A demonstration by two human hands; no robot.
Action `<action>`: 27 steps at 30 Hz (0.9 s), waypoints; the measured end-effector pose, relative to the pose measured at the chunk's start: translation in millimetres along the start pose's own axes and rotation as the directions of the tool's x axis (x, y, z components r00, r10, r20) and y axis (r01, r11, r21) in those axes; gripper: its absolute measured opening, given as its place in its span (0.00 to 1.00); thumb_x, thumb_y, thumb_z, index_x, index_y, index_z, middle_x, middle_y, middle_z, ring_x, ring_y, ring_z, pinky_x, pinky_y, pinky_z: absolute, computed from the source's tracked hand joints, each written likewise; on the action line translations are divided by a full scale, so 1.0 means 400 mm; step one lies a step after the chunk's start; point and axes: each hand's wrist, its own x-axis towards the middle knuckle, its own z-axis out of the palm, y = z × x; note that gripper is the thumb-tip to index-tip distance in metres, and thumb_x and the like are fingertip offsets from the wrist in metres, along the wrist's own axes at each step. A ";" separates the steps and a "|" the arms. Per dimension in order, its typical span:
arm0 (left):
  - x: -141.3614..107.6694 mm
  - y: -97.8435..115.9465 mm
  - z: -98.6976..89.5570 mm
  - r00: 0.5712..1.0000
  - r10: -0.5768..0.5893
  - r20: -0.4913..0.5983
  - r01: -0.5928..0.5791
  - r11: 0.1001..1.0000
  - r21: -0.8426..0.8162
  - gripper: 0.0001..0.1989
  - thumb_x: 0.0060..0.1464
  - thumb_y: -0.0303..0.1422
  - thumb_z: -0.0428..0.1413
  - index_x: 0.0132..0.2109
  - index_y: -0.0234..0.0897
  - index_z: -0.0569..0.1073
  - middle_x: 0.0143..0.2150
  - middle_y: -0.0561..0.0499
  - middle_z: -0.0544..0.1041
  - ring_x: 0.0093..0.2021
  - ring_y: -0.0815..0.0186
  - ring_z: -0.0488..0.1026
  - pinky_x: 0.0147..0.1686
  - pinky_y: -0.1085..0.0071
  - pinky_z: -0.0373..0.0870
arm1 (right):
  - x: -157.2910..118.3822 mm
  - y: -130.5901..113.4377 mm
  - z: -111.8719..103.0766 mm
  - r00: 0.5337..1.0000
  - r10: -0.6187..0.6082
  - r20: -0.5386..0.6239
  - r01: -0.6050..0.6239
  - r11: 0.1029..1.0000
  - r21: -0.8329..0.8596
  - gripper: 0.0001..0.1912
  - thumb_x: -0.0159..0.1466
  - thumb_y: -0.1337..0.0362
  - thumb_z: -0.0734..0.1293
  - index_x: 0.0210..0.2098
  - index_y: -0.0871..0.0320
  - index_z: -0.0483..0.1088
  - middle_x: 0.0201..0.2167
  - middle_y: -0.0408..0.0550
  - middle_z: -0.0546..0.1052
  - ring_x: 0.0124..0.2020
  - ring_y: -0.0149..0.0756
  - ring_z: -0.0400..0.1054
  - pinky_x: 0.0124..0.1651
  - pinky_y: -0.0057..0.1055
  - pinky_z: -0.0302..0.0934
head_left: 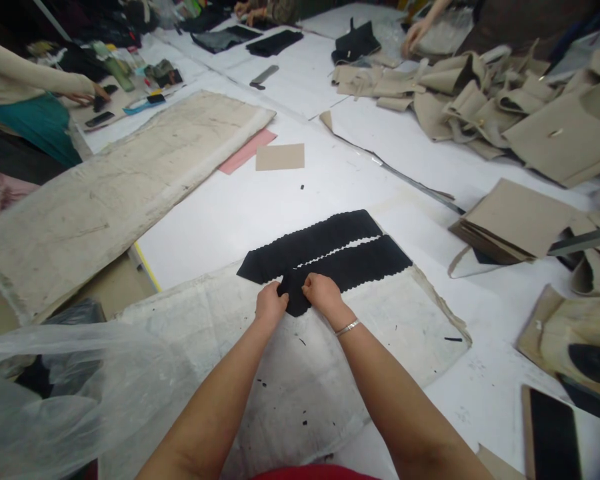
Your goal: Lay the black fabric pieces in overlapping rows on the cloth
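Two long black fabric strips with zigzag-cut edges lie side by side on a pale, stained board. The farther strip lies flat and has a pointed left end. Both my hands are at the left end of the nearer strip, which is lifted a little or folded there. My left hand pinches its left edge between thumb and fingers. My right hand, with a silver bracelet at the wrist, pinches the strip a short way to the right. My fingertips partly hide the fabric between them.
A beige card and a long padded board lie beyond, left of centre. Beige bag pieces are heaped at the right, near a stack of beige panels. Clear plastic sheeting covers the lower left. Co-workers' hands show across the table.
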 end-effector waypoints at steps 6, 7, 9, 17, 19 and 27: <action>-0.024 -0.039 0.001 0.999 0.029 0.014 -0.021 0.912 -0.409 0.11 0.46 0.32 0.55 0.38 0.33 0.73 0.33 0.49 0.75 0.35 0.62 0.71 0.37 0.69 0.66 | -0.027 0.013 0.015 0.992 -0.119 -0.043 0.127 0.951 0.281 0.14 0.56 0.63 0.64 0.41 0.59 0.67 0.37 0.49 0.73 0.37 0.33 0.66 0.39 0.28 0.57; -0.028 -0.047 -0.002 0.998 0.027 0.052 0.003 0.859 -0.511 0.12 0.45 0.33 0.55 0.39 0.33 0.73 0.32 0.50 0.75 0.35 0.63 0.71 0.37 0.69 0.66 | -0.026 0.018 0.016 0.990 -0.139 -0.023 0.137 0.916 0.378 0.15 0.55 0.63 0.65 0.42 0.60 0.67 0.38 0.49 0.72 0.36 0.32 0.66 0.39 0.27 0.57; -0.035 -0.060 -0.010 0.986 0.050 0.157 0.078 0.695 -0.714 0.15 0.44 0.33 0.57 0.41 0.32 0.72 0.34 0.50 0.76 0.35 0.63 0.72 0.39 0.69 0.67 | -0.024 0.028 0.014 0.984 -0.172 0.048 0.116 0.820 0.561 0.16 0.54 0.63 0.66 0.42 0.61 0.67 0.36 0.48 0.72 0.35 0.31 0.66 0.38 0.27 0.58; -0.061 -0.071 -0.047 0.882 0.202 0.425 0.390 0.189 -0.901 0.23 0.40 0.30 0.63 0.46 0.30 0.69 0.40 0.44 0.76 0.39 0.60 0.73 0.43 0.61 0.69 | -0.046 0.032 -0.018 0.876 -0.300 0.377 -0.258 0.370 0.893 0.17 0.52 0.54 0.68 0.35 0.59 0.69 0.27 0.41 0.72 0.27 0.25 0.63 0.30 0.23 0.57; -0.066 -0.068 -0.053 0.881 0.202 0.428 0.400 0.164 -0.901 0.23 0.40 0.30 0.63 0.45 0.30 0.69 0.41 0.43 0.76 0.40 0.59 0.74 0.42 0.61 0.69 | -0.055 0.032 -0.023 0.846 -0.322 0.425 -0.334 0.301 0.893 0.18 0.52 0.53 0.69 0.35 0.60 0.69 0.26 0.41 0.72 0.26 0.26 0.64 0.29 0.23 0.57; -0.060 -0.077 -0.052 0.866 0.112 0.488 0.452 0.241 -0.859 0.23 0.39 0.29 0.63 0.45 0.31 0.70 0.40 0.44 0.76 0.38 0.60 0.74 0.37 0.66 0.72 | -0.064 0.028 -0.018 0.839 -0.325 0.436 -0.407 0.156 0.900 0.21 0.39 0.59 0.76 0.26 0.59 0.62 0.19 0.34 0.65 0.20 0.22 0.60 0.25 0.22 0.56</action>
